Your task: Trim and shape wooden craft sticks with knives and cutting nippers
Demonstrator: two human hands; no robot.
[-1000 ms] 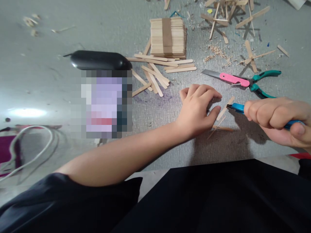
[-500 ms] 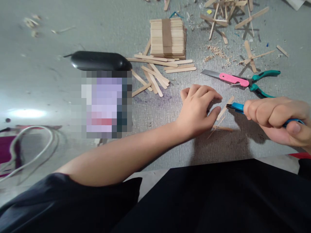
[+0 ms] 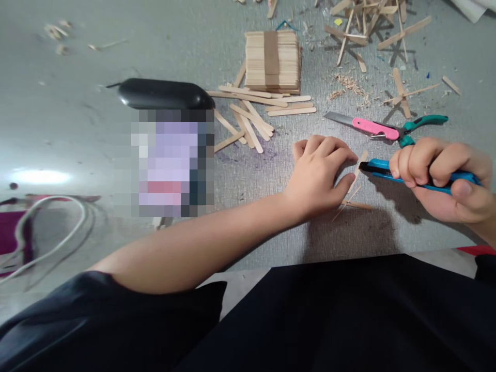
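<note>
My left hand [image 3: 320, 173] rests on the table, its thumb and forefinger tips pressed on a short wooden craft stick [image 3: 363, 157] lying at a slant. My right hand [image 3: 445, 178] is wrapped round a blue utility knife [image 3: 397, 172]. The knife's dark tip is at the craft stick, just right of my left fingertips; whether it touches the wood I cannot tell. Below my left thumb lie crossed thin wooden pieces [image 3: 354, 204]. Above my right hand are a pink-handled folding saw or knife [image 3: 374, 128] and green-handled pliers [image 3: 426, 122], partly hidden by the hand.
A banded stack of craft sticks [image 3: 253, 59] stands at the back, with loose sticks [image 3: 251, 121] before it. Crossed-stick pieces [image 3: 402, 93] and wood shavings [image 3: 351, 85] lie at upper right. A black case [image 3: 166, 94], a blurred-out patch and a white cable [image 3: 83, 217] are left.
The knife has turned in my right hand, so more of its blue body shows, and its tip has shifted slightly up. My left hand keeps its place at the stick. The view has moved slightly.
</note>
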